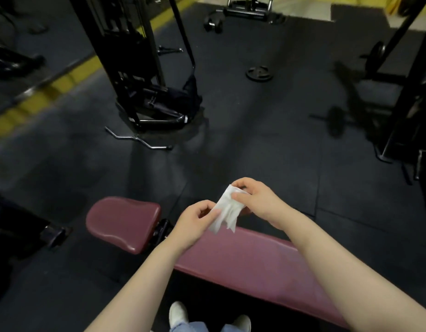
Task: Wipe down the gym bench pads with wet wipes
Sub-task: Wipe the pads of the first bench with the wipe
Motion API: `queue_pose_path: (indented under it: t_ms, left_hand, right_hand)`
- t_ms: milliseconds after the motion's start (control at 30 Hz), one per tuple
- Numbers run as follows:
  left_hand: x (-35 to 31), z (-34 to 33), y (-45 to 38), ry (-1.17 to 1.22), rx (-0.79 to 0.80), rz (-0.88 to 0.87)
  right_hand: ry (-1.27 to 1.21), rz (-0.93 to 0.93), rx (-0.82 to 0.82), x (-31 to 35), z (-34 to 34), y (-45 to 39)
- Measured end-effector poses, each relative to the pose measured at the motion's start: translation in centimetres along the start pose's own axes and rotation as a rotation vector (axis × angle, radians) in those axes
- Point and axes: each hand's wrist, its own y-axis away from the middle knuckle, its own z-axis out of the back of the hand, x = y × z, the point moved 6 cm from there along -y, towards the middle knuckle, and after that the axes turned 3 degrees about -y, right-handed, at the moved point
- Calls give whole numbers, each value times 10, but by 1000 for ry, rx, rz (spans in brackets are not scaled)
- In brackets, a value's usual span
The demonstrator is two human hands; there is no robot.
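A white wet wipe (227, 209) hangs crumpled between both hands, above the bench. My left hand (195, 224) pinches its lower left edge with thumb and forefinger. My right hand (252, 200) pinches its upper corner. Below them lies a maroon gym bench: a short seat pad (122, 222) at the left and a long back pad (250, 262) running toward the lower right. A black hinge bracket (160, 230) joins the two pads.
Dark rubber floor (255, 140) all around. A black cable machine base (154, 101) stands ahead, with a chrome curl bar (140, 140) on the floor. A weight plate (259, 73), a loaded barbell (336, 119) and a rack (403, 92) are on the right. My white shoes (178, 315) stand beside the bench.
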Motion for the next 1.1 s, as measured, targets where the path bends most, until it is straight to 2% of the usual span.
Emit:
queue_pose_path:
  t_ms: [200,333,433,600,733,867,933,1100]
  left_hand:
    - [9,54,13,72,-81,-13]
    - [25,112,27,41,-175,-24]
    - [41,160,44,48,-203,-7]
    - [76,247,74,9,-182,37]
    - [105,315,100,-35,-238,98]
    - [126,365,120,19,-276,128]
    - [135,386,126,126,-308,113]
    - [162,427,121,333,-367,90]
  right_hand:
    - [-243,-101,24,15,-58,-8]
    - [-347,-185,179,24,-128,-15]
    - [-264,-237,193,34,-184,-26]
    - [-188,-166,176,66,-271,-52]
    - [-93,-123,233,84,-338,-73]
    - [0,-37,266,99,-395,-91]
    - [-67,-22,285,106,-420,-100]
    - [-458,-122,361,113,-470,-132]
